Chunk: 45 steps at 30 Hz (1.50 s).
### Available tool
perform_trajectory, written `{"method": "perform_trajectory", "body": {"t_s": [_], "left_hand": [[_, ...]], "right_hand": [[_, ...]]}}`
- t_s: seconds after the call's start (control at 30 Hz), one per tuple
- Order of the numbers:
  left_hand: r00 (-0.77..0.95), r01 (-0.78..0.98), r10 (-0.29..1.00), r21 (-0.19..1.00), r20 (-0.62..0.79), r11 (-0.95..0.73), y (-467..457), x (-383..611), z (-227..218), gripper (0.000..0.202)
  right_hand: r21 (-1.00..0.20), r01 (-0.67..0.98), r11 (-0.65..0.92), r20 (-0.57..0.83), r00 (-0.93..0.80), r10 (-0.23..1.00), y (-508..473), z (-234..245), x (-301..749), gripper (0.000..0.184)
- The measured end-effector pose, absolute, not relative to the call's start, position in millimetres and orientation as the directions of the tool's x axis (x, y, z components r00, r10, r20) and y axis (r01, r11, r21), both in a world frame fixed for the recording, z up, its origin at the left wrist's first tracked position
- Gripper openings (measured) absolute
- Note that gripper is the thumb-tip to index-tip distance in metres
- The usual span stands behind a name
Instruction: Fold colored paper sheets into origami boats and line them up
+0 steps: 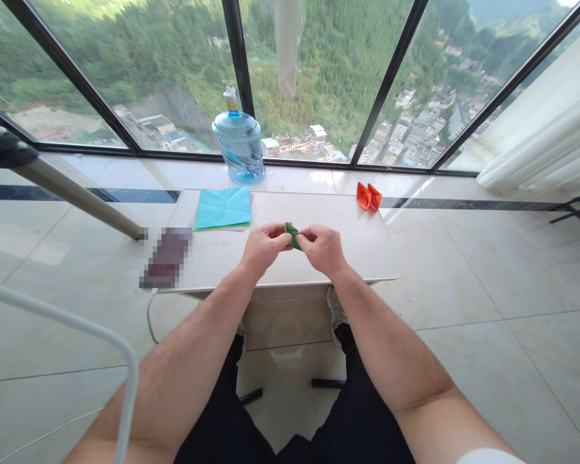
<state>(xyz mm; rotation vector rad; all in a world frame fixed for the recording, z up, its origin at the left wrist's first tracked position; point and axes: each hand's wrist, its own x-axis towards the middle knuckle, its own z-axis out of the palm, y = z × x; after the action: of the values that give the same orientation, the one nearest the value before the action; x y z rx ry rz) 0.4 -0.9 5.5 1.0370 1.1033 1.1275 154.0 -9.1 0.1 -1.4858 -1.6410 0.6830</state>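
Observation:
A small piece of folded green paper (292, 236) is held just above the front middle of the low white table. My left hand (267, 245) pinches its left side between thumb and fingers. On the other side, my right hand (321, 247) pinches the paper too, so both hands are closed on it. The fingers cover parts of the paper, and its exact folded shape cannot be made out. Orange folded paper (368, 196), with two pointed parts, stands at the table's back right corner. Left of my hands lies a stack of coloured paper sheets (223, 209), light blue on top.
The white table (314, 209) stands before my knees. A blurred-out phone-like object (167, 258) with a white cable lies at its left edge. A blue water jug (240, 148) stands behind, by the windows. A pole and a white tube (125, 361) are at left.

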Motion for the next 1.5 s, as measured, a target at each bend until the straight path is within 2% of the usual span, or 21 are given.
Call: {"method": "perform_trajectory", "body": {"t_s": [1.5], "left_hand": [[0.100,-0.160,0.987,0.977,-0.129,0.144,-2.4,1.0,9.3,0.025]], "right_hand": [[-0.937,0.344,0.067,0.091,0.054,0.994,-5.5,0.5,155.3,0.019]]}}
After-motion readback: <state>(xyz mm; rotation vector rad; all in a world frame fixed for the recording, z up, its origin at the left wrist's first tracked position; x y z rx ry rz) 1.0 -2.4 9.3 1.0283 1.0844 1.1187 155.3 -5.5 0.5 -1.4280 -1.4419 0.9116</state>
